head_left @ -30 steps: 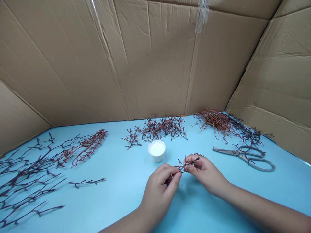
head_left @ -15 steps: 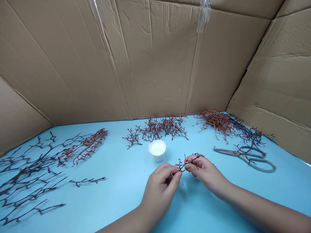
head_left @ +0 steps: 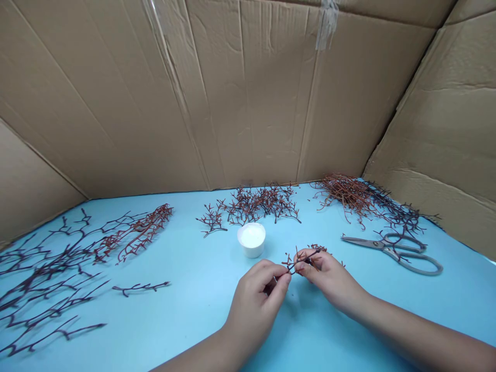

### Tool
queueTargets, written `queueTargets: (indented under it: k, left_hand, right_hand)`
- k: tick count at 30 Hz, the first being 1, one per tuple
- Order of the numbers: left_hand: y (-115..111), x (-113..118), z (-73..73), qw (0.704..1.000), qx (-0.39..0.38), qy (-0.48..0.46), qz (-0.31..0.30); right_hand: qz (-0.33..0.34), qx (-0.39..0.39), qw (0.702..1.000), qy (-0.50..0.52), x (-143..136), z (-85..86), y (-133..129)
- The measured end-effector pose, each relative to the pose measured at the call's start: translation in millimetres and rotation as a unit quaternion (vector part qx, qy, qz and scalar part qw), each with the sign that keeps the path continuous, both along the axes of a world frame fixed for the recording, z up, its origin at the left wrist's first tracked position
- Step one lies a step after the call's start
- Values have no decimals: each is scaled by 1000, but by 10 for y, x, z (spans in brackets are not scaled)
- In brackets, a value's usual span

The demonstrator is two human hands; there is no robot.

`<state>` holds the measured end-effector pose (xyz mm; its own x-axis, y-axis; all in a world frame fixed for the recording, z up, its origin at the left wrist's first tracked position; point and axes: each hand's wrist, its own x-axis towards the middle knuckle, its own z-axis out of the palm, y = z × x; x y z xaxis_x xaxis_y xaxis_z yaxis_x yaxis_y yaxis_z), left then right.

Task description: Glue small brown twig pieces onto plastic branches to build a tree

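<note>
Between my hands is a small dark twig (head_left: 300,262) with thin reddish-brown offshoots. My left hand (head_left: 260,292) pinches its left end between thumb and forefinger. My right hand (head_left: 327,278) is closed round the other part, and its fingers hide some of the reddish sprigs. Just beyond my left hand stands a small white cup (head_left: 251,239) filled with something white. To the right of my right hand lie metal scissors (head_left: 391,250), their blades pointing left.
Dark branches (head_left: 46,289) and reddish sprigs (head_left: 149,227) spread over the left side, with one loose twig (head_left: 141,288) nearby. Behind the cup lies a cluster of branched twigs (head_left: 259,204). Reddish stems (head_left: 344,194) are heaped at the back right. Cardboard walls (head_left: 248,103) enclose the blue table (head_left: 186,320).
The view has shifted very slightly. Both hands keep the same grip on the twig, with hardly any movement.
</note>
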<state>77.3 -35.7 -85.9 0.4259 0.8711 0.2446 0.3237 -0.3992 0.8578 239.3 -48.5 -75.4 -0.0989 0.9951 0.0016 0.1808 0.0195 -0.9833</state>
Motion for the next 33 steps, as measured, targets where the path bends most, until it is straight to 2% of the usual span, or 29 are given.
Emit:
queueTargets:
  k: [6,10,15,19,22,25,27,30,33]
  left_hand:
    - [-7,-11,-27,1000,3,-2,-4]
    - [8,1,-14,1000,-10,-14,3]
    - [23,22,47,990,-95,-93,47]
    - [19,32,128,960,-191,-189,83]
    - [83,-1,217,943,-209,-245,86]
    - [299,-133,304,947,-148,-253,130]
    - [522,-279,320,946,-113,-250,172]
    - [865,-536,245,944,-88,-215,234]
    - [1084,-739,94,952,-96,-135,258]
  right_hand:
    - [-14,5,1000,-2,-12,-21,-8]
    - [-29,-22,999,22,10,-50,2]
    - [-81,-64,992,72,20,-43,-10]
    - [-8,-38,999,-2,-107,58,-52]
    - [15,3,999,-33,-284,199,8]
    - [4,81,991,-111,-513,363,273]
    - [14,148,963,-223,-690,444,562]
    - [43,158,943,-291,-965,473,1037]
    - [73,151,909,-382,-1188,404,1380]
